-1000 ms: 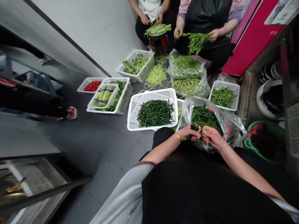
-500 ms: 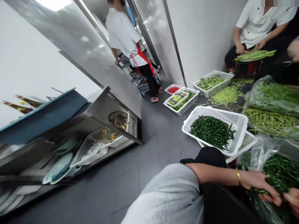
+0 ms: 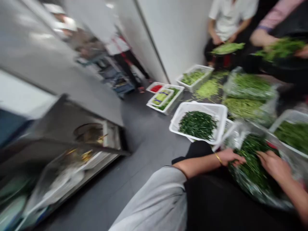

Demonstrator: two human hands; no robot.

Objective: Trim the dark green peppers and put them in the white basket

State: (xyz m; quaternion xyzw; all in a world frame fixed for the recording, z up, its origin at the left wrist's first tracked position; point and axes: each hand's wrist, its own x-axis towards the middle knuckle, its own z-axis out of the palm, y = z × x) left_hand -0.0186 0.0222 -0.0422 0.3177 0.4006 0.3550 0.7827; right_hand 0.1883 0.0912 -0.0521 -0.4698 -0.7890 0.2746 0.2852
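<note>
A clear plastic bag [image 3: 252,192] lies open in front of me, filled with slender dark green chilli peppers [image 3: 256,146]. At its left side my left hand [image 3: 231,157], with a gold bangle at the wrist, has its fingers curled closed on some of the peppers. My right hand [image 3: 274,163] is over the right part of the heap, fingertips pinched together among the peppers; blur hides exactly what is between them. Just beyond my left forearm, a white perforated basket [image 3: 178,117] holds more green chilli peppers [image 3: 198,124].
Bagged green stems [image 3: 245,107] and a basket of greens [image 3: 295,133] are to the right. Smaller vegetable baskets [image 3: 166,110] stand along the wall. Two seated people handle vegetables; another person stands by a cart [image 3: 115,77]. A steel shelf unit [image 3: 96,147] is at left.
My view has swung right, bringing the bag and both hands further into the picture. My hands have moved apart over the peppers. A co-worker's hands holding greens now show at upper right.
</note>
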